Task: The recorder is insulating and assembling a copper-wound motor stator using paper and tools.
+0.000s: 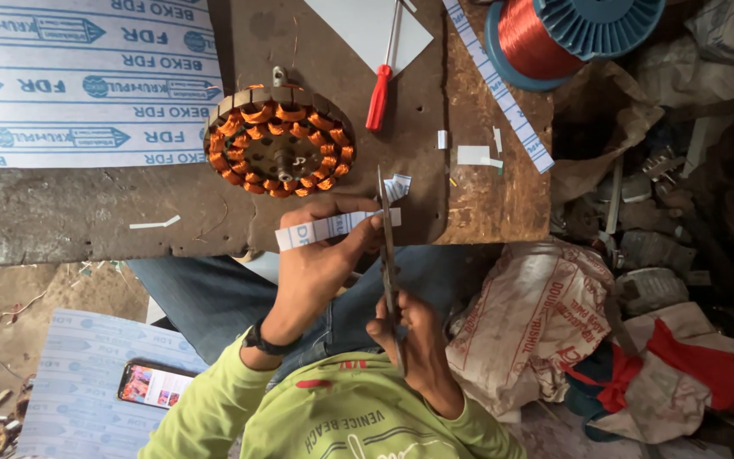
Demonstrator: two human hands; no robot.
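On the floor at left lies a phone (pixel 156 384). On the surface (pixel 61 212) rests a round motor stator (pixel 279 141) with copper windings. Just below it, the left hand (pixel 320 255) pinches a white paper strip (pixel 333 228). The right hand (pixel 414 336) grips scissors (pixel 388 255), whose blades meet the strip. A red screwdriver (pixel 379 95) lies further up.

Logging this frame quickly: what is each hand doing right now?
Left hand: closed on a printed paper strip, pinching it flat.
Right hand: closed around the handles of the scissors, blades at the strip.
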